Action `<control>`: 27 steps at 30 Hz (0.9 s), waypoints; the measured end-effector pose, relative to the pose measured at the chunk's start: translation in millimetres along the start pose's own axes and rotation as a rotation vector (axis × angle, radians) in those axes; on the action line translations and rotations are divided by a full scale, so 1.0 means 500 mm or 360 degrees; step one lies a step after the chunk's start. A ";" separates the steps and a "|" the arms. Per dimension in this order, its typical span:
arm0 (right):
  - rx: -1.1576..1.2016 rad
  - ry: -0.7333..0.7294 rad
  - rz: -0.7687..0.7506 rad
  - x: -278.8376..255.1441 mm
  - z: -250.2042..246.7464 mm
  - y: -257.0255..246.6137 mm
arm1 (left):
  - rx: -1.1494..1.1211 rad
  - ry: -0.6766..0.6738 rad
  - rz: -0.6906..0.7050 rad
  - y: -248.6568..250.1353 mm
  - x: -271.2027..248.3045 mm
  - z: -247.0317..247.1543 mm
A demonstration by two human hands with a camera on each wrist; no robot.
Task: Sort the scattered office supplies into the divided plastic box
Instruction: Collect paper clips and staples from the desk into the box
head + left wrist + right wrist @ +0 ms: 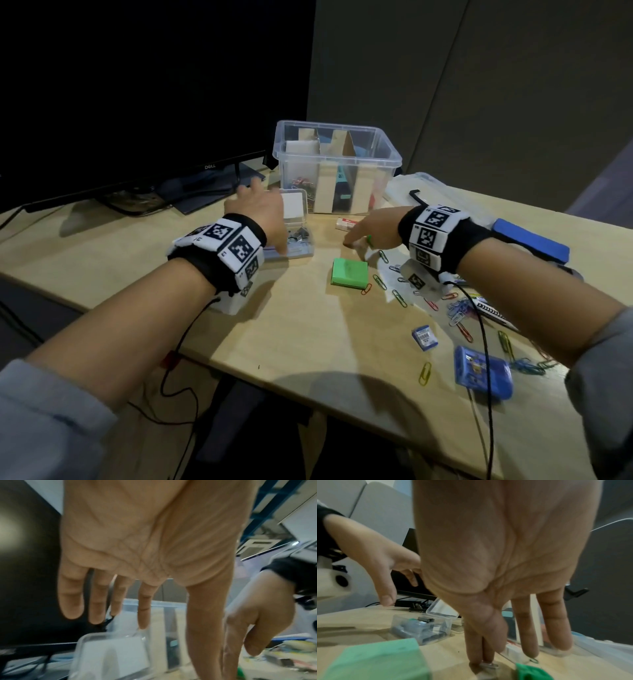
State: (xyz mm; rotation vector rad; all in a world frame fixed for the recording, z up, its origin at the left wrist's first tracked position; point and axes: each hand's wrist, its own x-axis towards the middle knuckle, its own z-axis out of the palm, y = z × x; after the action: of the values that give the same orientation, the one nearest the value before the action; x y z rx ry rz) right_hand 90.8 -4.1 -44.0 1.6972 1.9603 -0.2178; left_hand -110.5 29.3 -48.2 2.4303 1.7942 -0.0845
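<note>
Fingers (477, 654) of the right hand (371, 228) are pinching a small metal piece against the desk (308, 335); left hand (260, 209) is hovering spread and empty over the small clear case (296, 228).

Sorting is looking partly done — the divided plastic box (337, 164) at the back of the desk is holding some items in its cardboard-walled compartments, exact contents hard to read through the wall. Most supplies are lying outside it, near to well apart from the box: one green sticky-note pad (349, 272), one white eraser (346, 223), one small staple box (424, 337), one blue clear case (483, 371), one blue flat item (529, 240) at the right edge, and loose paper clips (397, 296) — a dozen or more, plus a tangled heap I cannot count. The small clear case is lying open, clips inside.
</note>
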 end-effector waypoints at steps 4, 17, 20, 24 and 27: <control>0.0071 -0.0004 0.0027 -0.043 0.019 0.019 | -0.0083 -0.0107 0.0420 0.071 -0.035 -0.017; 0.0443 0.0279 0.0102 -0.070 0.086 0.120 | 0.0274 -0.0326 0.0686 0.166 -0.009 0.013; 0.0420 0.0395 0.0238 -0.045 0.075 0.141 | 0.0463 -0.0418 0.0712 0.172 -0.008 0.018; 0.0287 0.0181 0.0252 -0.004 0.056 0.142 | 0.0445 -0.0432 0.0697 0.186 0.001 0.033; 0.0195 0.0082 0.0217 0.027 0.049 0.131 | 0.0369 -0.0292 0.0604 0.182 0.021 0.010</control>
State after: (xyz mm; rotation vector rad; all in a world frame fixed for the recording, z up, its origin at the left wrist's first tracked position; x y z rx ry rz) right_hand 159.5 9.4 -56.8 1.9246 1.8925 -0.2514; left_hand -20.3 12.3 -48.7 2.7688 1.2865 -0.4853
